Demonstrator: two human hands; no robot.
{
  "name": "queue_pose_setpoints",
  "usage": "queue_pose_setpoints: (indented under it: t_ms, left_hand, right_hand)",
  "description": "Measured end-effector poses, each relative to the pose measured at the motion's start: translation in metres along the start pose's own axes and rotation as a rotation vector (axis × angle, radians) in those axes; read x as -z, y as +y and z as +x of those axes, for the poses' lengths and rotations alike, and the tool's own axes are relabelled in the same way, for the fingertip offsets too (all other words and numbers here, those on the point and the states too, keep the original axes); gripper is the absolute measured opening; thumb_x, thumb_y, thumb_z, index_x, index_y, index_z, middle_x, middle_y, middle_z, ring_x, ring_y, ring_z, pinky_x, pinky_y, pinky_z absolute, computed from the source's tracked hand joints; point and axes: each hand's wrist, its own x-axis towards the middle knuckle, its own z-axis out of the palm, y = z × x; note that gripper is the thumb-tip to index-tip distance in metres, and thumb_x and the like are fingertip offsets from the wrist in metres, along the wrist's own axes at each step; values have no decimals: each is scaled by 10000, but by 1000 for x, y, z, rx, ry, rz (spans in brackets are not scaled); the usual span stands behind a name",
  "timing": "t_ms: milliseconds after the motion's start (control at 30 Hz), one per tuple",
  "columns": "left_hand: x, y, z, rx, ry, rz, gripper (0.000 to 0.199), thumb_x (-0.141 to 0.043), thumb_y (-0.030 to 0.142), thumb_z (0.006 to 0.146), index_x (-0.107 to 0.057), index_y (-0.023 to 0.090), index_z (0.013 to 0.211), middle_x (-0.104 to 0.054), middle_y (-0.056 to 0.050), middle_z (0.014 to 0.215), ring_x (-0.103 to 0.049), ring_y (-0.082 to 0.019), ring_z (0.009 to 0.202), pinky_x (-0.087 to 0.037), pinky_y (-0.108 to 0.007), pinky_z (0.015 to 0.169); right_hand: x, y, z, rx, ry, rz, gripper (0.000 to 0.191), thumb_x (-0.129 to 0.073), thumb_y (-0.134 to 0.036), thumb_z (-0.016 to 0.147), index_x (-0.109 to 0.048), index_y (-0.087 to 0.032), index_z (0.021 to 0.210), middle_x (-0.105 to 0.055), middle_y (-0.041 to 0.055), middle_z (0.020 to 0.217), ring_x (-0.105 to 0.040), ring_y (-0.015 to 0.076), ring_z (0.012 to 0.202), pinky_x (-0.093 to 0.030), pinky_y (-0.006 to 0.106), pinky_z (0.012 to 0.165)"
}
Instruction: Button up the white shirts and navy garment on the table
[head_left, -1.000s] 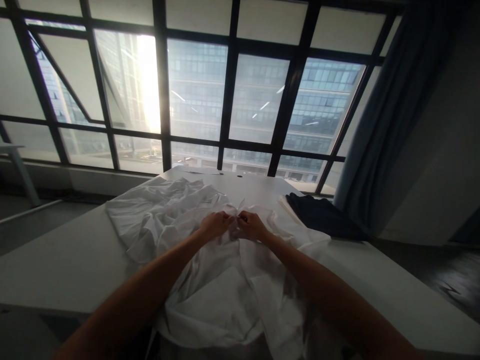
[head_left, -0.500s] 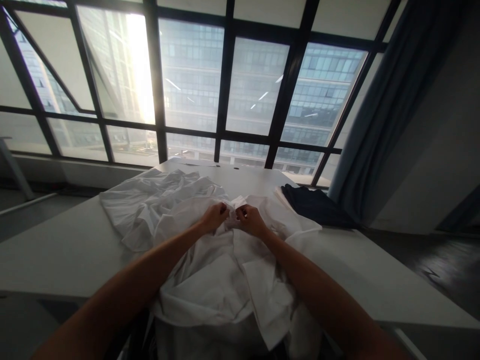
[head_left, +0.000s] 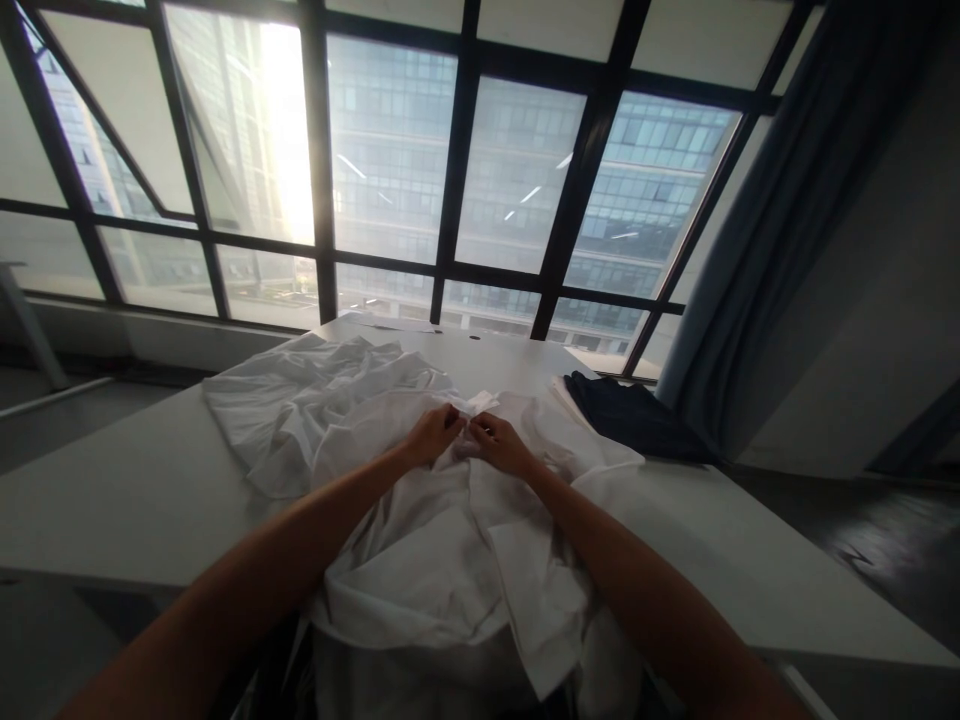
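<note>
- A white garment (head_left: 431,570) lies crumpled at the middle of the near part of a white table (head_left: 150,520), its lower part draping over the near edge toward the person.
- A long flap of it runs down just right of centre and ends in a pointed corner below the table's edge.
- Both hands meet over the upper middle of the garment, fingertips close together, with a small pale fold standing up just beyond them.
- The left hand (head_left: 432,436) is curled, thumb and fingers drawn together to pinch the cloth; the exact spot gripped is too small to make out.
- The right hand (head_left: 498,442) mirrors it, fingers bent inward and pinching the same stretch of cloth from the other side.
- Both forearms are bare and reach forward from the lower corners, slanting inward, the wrists low over the fabric.
- To the left, a heap of rumpled white fabric (head_left: 281,405) spreads over the table; whether it belongs to the same garment cannot be told.
- To the right, well apart from the hands, dark cloth (head_left: 637,418) lies near the table's right edge, with a pale layer along its left side.
- Beyond the table stand black-framed windows (head_left: 517,180), with a blue curtain (head_left: 739,270) hanging at their right.
</note>
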Motion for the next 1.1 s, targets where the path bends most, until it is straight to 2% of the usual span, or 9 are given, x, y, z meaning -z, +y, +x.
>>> queue_pose_setpoints:
  t_ms: [267, 400, 533, 667, 833, 1100]
  left_hand:
    - [-1, 1, 2, -15, -83, -71, 116, -484, 240, 837, -528, 157, 769, -554, 29, 631, -498, -113, 604, -356, -221, 565]
    - [-1, 0, 2, -12, -112, -168, 147, -482, 280, 842, -540, 155, 791, -536, 34, 643, -479, -108, 610, -362, -218, 567]
    - [-4, -4, 3, 59, -88, -244, 198, -503, 348, 837, -526, 160, 781, -533, 33, 649, -481, -108, 598, -368, -222, 561]
    - [-3, -4, 2, 10, -57, -124, 181, -567, 343, 794, -523, 172, 753, -541, 33, 655, -478, -110, 604, -367, -229, 577]
    - [-1, -3, -1, -91, -75, -26, 201, -587, 339, 788, -509, 176, 700, -510, 31, 613, -455, -107, 576, -346, -232, 564]
    - [-5, 0, -4, -26, -70, 43, 166, -576, 275, 772, -517, 166, 663, -491, 48, 563, -447, -97, 544, -301, -222, 527]
  right_hand:
    - [2, 8, 3, -19, -2, -80, 214, -496, -337, 857, -579, -169, 754, -570, 3, 654, -481, 135, 593, -357, 243, 561]
    - [2, 5, 3, -5, -1, -78, 242, -488, -372, 856, -579, -166, 768, -562, -4, 657, -462, 129, 590, -348, 243, 562]
    - [-1, 4, 3, -52, 22, 26, 308, -502, -447, 848, -585, -163, 760, -557, -1, 654, -464, 134, 605, -359, 246, 564]
    - [-4, 3, 4, -111, 43, 134, 327, -536, -483, 816, -578, -166, 748, -537, -5, 636, -455, 137, 601, -366, 249, 558]
    - [-5, 0, 4, -96, 33, 188, 321, -510, -482, 814, -549, -177, 724, -494, -14, 633, -435, 131, 594, -356, 249, 554]
    - [2, 0, 2, -23, 35, -95, 269, -515, -408, 835, -607, -168, 756, -581, 2, 645, -488, 141, 594, -369, 247, 566]
